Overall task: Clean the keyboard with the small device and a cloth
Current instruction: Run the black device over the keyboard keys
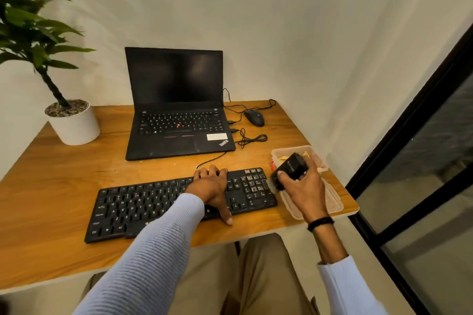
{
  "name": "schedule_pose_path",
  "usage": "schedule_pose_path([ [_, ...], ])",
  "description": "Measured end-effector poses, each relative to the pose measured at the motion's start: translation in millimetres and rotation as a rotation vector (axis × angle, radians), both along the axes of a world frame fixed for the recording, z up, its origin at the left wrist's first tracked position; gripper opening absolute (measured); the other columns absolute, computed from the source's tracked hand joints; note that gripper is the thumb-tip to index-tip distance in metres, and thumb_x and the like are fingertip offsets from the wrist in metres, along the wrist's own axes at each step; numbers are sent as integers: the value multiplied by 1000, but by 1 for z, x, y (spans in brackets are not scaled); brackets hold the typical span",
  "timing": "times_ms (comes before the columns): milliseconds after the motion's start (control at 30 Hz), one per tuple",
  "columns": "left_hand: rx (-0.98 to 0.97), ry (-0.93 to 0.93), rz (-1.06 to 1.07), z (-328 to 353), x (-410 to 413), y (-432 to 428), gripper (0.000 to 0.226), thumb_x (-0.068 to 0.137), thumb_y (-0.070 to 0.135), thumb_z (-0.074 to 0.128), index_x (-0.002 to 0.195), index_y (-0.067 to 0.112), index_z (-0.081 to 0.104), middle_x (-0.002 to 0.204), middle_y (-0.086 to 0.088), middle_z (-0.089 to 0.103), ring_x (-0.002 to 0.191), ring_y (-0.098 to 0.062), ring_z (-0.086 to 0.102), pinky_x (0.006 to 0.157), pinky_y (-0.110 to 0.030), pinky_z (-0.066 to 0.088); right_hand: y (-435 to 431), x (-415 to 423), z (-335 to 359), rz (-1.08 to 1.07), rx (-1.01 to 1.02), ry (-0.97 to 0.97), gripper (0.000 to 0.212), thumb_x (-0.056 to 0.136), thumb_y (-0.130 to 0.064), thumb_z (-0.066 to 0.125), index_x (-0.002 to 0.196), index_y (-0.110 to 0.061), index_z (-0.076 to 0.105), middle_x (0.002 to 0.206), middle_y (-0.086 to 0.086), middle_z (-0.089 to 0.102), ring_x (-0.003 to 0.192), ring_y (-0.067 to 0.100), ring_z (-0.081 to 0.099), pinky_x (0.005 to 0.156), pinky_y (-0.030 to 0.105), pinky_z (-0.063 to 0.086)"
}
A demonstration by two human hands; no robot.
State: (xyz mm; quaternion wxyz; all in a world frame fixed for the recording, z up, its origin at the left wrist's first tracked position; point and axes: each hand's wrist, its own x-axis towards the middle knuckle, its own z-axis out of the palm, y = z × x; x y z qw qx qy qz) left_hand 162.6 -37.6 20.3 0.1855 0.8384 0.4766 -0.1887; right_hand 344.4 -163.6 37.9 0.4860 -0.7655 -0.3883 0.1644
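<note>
Black keyboard (133, 207) flat on the wooden counter (64, 186), close to the near edge, its right end angled a little away from the person. Pale specks scattered over the number-pad keys at that right end.

Left hand (213, 188) laid across the keyboard just left of the number pad, fingers spread and reaching the far edge, thumb stretched down to the near edge; pressing, not pinching. Pale blue ribbed sleeve down to the wrist.

Right hand (305, 188) wrapped around the small device (294, 166), a black boxy unit, thumb on its near side and fingers curled behind it. Device held in the air just past the keyboard's right end, tilted, one end pointing down toward the number pad. Dark beaded bracelet (321, 223) on that wrist.

Under the right hand, a pinkish ribbed sheet (332, 203) flat on the counter beside the keyboard; cloth or lid, cannot tell. Behind it, a shallow translucent container (279, 153) holding pale food pieces.

Farther back, an open black laptop (176, 115) with a dark screen, a black mouse (254, 117) to its right, and a loosely coiled cable (252, 138) between mouse and container. Potted plant (73, 123) in a white pot at the counter's far left corner.
</note>
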Motion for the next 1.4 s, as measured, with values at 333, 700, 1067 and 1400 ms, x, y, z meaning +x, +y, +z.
schedule_pose_path([
  [333,15,-45,4,-2,-5,1,140,50,59,92,157,27,9,160,-10,16,147,-39,11,119,-58,10,47,-39,-18,213,68,-197,69,86,-31,69,144,-33,32,117,-2,60,98,6,60,77,9,49],
  [700,18,-98,10,-12,-10,6,144,45,63,91,158,27,10,160,-10,14,148,-39,7,120,-56,3,67,-40,-8,373,-81,-481,59,89,-31,66,141,-32,40,110,-3,63,101,13,59,82,19,43],
  [1067,38,-111,-16,-9,-15,4,140,47,64,90,157,25,13,157,-11,20,146,-39,12,119,-57,4,69,-38,-15,458,-246,-617,52,88,-30,64,135,-31,41,110,4,64,100,22,62,78,25,44],
  [1400,59,-104,-39,-9,-16,3,139,50,65,88,158,24,11,159,-12,18,148,-41,9,119,-58,3,66,-42,-9,510,-326,-598,54,85,-33,69,132,-34,43,113,1,63,94,17,60,76,28,55],
])
